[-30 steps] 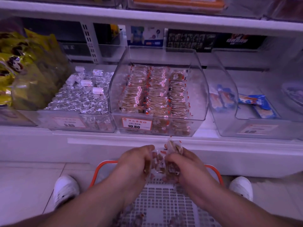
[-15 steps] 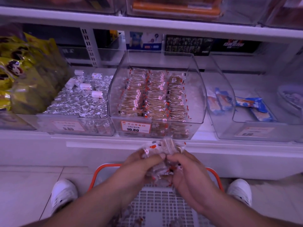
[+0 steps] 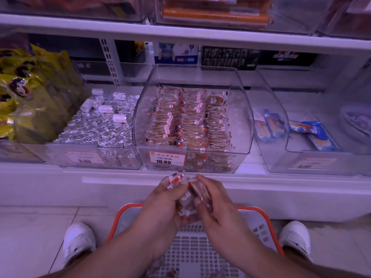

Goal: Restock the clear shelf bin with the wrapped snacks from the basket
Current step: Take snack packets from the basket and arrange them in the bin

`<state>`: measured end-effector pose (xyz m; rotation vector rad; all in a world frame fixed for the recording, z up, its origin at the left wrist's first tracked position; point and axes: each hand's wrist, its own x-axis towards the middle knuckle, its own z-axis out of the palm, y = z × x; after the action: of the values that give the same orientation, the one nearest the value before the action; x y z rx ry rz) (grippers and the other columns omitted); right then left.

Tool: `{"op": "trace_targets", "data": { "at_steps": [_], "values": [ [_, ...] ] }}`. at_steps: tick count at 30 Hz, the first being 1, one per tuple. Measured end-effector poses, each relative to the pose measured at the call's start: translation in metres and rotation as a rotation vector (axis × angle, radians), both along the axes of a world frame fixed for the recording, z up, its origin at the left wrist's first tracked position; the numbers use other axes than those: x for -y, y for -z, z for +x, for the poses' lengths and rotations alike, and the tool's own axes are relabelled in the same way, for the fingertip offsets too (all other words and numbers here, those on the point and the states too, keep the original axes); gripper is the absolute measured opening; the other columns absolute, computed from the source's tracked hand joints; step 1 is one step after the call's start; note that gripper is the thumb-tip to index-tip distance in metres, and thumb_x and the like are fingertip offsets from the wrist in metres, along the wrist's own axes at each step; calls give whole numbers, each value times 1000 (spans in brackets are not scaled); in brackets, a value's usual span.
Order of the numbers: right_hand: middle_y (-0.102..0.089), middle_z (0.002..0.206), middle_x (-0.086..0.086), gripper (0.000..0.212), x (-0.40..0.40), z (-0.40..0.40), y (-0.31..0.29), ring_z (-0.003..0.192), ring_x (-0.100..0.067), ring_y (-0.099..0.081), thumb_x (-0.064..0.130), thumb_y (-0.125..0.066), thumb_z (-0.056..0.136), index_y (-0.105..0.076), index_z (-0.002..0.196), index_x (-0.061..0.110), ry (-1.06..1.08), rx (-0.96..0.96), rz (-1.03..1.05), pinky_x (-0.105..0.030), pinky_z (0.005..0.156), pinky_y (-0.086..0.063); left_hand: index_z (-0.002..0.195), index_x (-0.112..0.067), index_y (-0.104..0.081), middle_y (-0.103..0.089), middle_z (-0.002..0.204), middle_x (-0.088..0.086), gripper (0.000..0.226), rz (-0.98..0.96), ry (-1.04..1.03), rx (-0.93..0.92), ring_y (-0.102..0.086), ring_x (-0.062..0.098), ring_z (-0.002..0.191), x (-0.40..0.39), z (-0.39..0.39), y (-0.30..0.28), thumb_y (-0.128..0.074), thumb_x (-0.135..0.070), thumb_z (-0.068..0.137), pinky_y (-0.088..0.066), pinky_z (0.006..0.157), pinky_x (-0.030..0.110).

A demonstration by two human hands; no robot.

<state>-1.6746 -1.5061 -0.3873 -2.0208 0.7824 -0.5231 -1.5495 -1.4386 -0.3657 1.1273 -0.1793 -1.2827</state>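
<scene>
In the head view, the left hand (image 3: 166, 199) and the right hand (image 3: 214, 199) met above the basket (image 3: 259, 212), below the shelf edge and just in front of the clear shelf bin (image 3: 192, 117). Both hands had their fingers (image 3: 176, 190) curled around a small bunch of wrapped snacks (image 3: 185, 199), pinching it between them, so neither hand was free. The bundle sat well short of the bin's open front lip, not yet over it.

To do this step well, I judged that the packets should be squared into one flat stack before being lifted, with their long edges aligned to match the rows already in the bin. The bare strip along the bin's right side looked like the natural slot, so the stack would best go in there upright and snug against the third row. A firm but light pinch seemed wise, since slick film could let a packet slide out and drop to the floor.

The snacks looked like thin brownish bars in transparent crinkly film with red-and-white ends and a small round mark. In the bin they stood in three tidy rows behind a price tag (image 3: 166, 158). A few more packets seemed to lie at the basket's perforated bottom, though blur made that uncertain.
</scene>
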Motion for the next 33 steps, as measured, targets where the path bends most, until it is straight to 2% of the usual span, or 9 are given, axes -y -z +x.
{"op": "trace_targets", "data": {
  "at_steps": [5, 11, 14, 17, 20, 22, 26, 29, 33],
  "values": [
    [-33, 152, 14, 80, -11, 1, -1, 136, 7, -36, 35, -48, 81, -20, 155, 24, -188, -88, 46, -21, 112, -35, 117, 0, -57, -71, 98, 21, 51, 56, 3, 93, -71, 29, 84, -2, -12, 2, -68, -38, 85, -58, 66, 38],
    [-50, 138, 26, 65, 5, 4, 2, 126, 14, -47, 24, -60, 94, -32, 153, 23, -46, 134, 353, -23, 108, -43, 101, -16, -64, -69, 85, 14, 21, 69, 28, 5, -67, 18, 62, -4, 4, -2, -69, -28, 84, -56, 58, 35],
    [-44, 143, 32, 72, 1, 1, 7, 133, 10, -41, 50, -63, 85, -29, 148, 39, -103, 80, 169, -29, 111, -41, 104, -10, -68, -70, 85, 18, 35, 77, -32, -59, -68, 27, 66, -3, 6, -1, -70, -13, 69, -60, 64, 41],
    [-39, 147, 26, 52, -6, 0, 9, 135, 7, -41, 50, -64, 85, -40, 131, 44, -84, 96, -47, -26, 106, -44, 95, -9, -72, -68, 86, 20, 24, 79, -120, -78, -64, 30, 68, -2, 7, 0, -63, -2, 74, -56, 81, 47],
    [-45, 141, 11, 30, -7, -4, 7, 132, -3, -45, 47, -56, 95, -57, 120, 30, -60, 73, -411, -30, 100, -45, 83, -13, -71, -68, 77, 14, 13, 110, -160, -52, -63, 24, 59, -2, 9, 0, -62, -5, 79, -56, 64, 36],
    [-52, 135, 3, 42, -8, -6, 3, 125, -14, -51, 53, -52, 96, -61, 122, 22, -87, 21, -574, -36, 98, -45, 83, -12, -69, -65, 74, 14, 7, 119, -184, -48, -61, 22, 53, -2, 8, 0, -64, -9, 81, -52, 49, 28],
    [-58, 106, 5, 31, -9, -1, 0, 97, -16, -57, 44, -59, 89, -66, 108, 21, -110, -104, -707, -32, 82, -47, 89, -17, -63, -60, 73, 13, 10, 122, -175, -14, -58, 22, 51, -3, 5, 4, -65, -12, 80, -47, 48, 26],
    [-58, 75, 11, 13, 3, 3, -8, 68, -2, -55, 22, -57, 92, -63, 84, 28, 19, -8, -232, -21, 65, -45, 100, -18, -61, -66, 89, 16, 19, 65, -166, -20, -64, 28, 75, -2, 10, 2, -66, -13, 82, -60, 70, 43],
    [-73, 75, -7, 23, 19, 5, -19, 66, -16, -66, 7, -60, 95, -69, 114, 17, 187, 263, 677, -33, 66, -54, 103, -14, -66, -72, 92, 17, 17, 95, -126, 76, -69, 30, 75, -3, 12, -1, -64, -9, 87, -61, 75, 51]
  ]
}}
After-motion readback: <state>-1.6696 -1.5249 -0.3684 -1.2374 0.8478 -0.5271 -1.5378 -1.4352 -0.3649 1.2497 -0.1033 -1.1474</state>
